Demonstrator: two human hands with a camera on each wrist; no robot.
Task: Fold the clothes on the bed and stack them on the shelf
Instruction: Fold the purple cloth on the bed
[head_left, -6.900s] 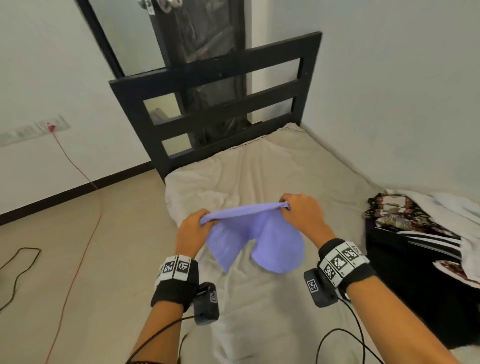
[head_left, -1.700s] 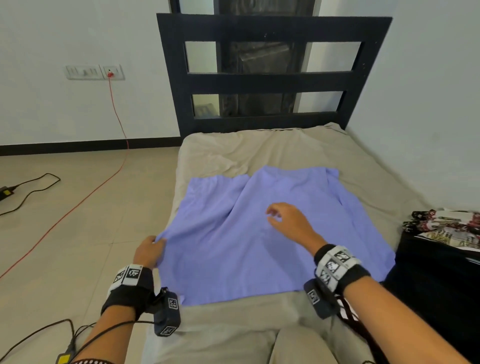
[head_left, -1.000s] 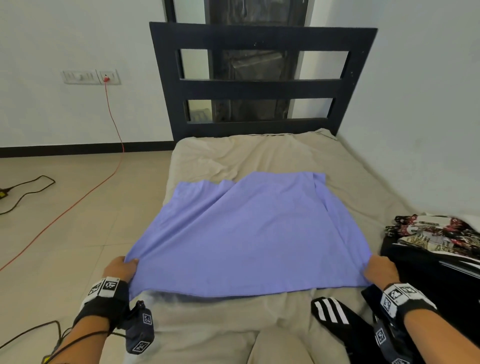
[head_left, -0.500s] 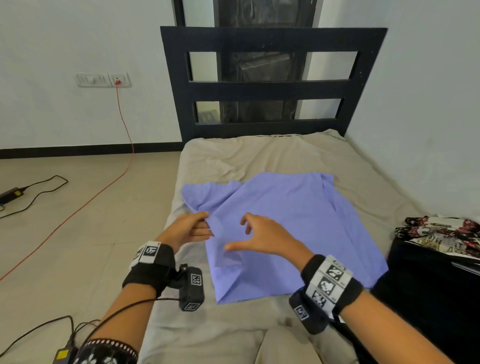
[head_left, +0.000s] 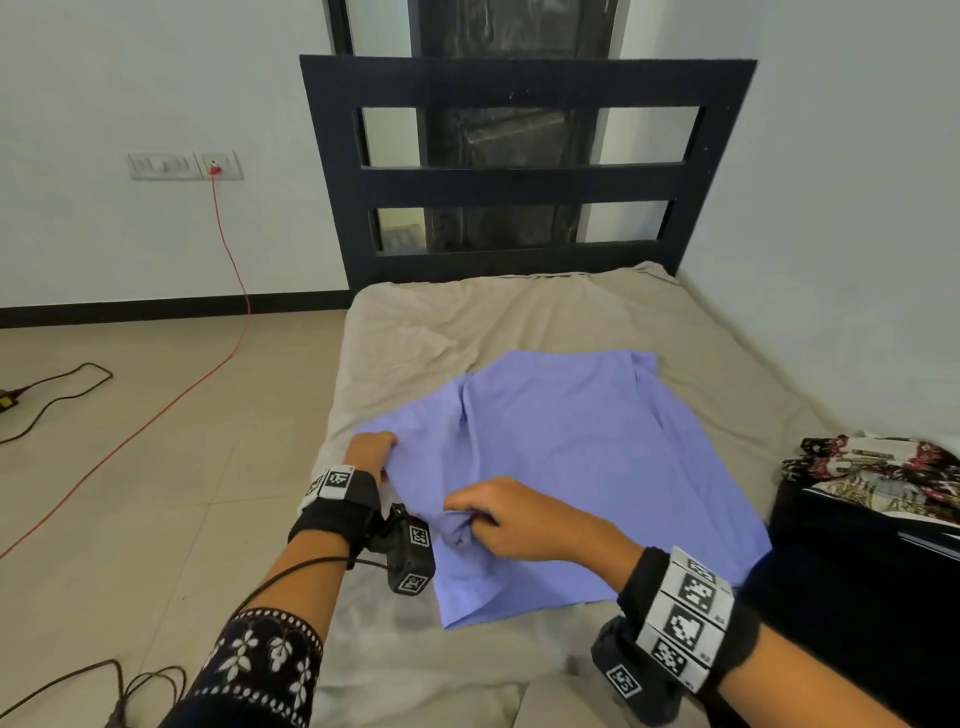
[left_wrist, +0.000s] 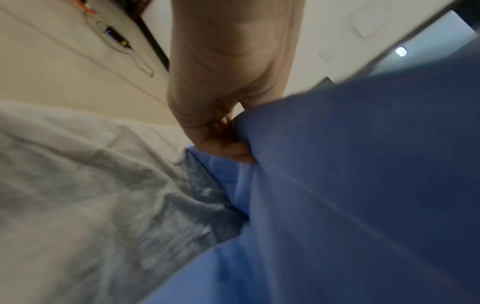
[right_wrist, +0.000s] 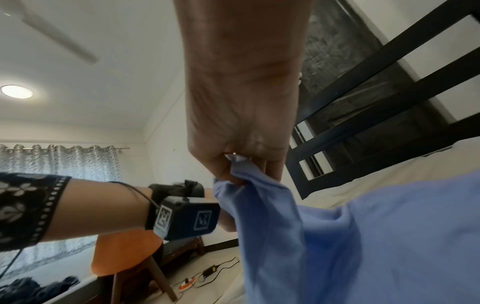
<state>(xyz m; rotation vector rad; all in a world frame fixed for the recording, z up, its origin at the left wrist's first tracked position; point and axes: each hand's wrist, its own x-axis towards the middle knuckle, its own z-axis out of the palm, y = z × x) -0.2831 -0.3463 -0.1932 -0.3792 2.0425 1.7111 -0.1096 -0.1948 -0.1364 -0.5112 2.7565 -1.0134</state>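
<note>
A lilac-blue garment (head_left: 571, 467) lies spread on the beige bed sheet (head_left: 467, 322), its left part folded over toward the middle. My left hand (head_left: 371, 449) grips the garment's left edge near the bed's side; the left wrist view shows its fingers (left_wrist: 228, 150) curled into the blue cloth (left_wrist: 363, 185). My right hand (head_left: 498, 519) pinches a bunch of the fabric near the front left, and in the right wrist view the cloth (right_wrist: 259, 205) hangs from its curled fingers (right_wrist: 239, 172).
A pile of patterned and black clothes (head_left: 872, 478) sits at the bed's right, against the wall. The black slatted headboard (head_left: 519, 171) stands at the far end. Cables (head_left: 156, 415) trail over the tiled floor at left. An orange table (right_wrist: 122, 253) stands beside the bed.
Both hands moved from the garment's spread front corners to its left side; the left part is folded inward, and each hand now grips the fabric.
</note>
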